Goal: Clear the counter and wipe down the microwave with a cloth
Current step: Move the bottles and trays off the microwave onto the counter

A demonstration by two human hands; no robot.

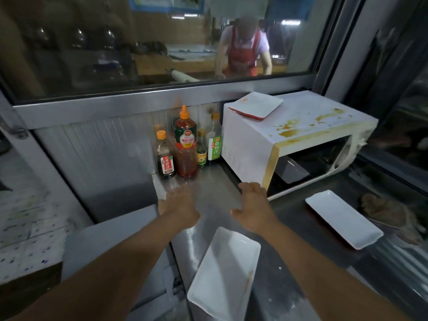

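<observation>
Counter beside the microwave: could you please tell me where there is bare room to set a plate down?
The steel counter is bare between the sauce bottles and the near plate, though both hands hover there. A dark strip lies bare between the near plate and the right plate. The microwave top holds a plate and sauce stains. The right corner is crowded by a brown cloth.

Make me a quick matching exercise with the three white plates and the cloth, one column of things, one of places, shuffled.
Things:
1. stained plate
2. long plate
3. near plate
4. brown cloth

Places:
A. nearest the camera, at the counter's front edge
B. on top of the microwave
C. far right of the counter
D. counter, in front of the microwave

Pairs: 1-B, 2-D, 3-A, 4-C
</observation>
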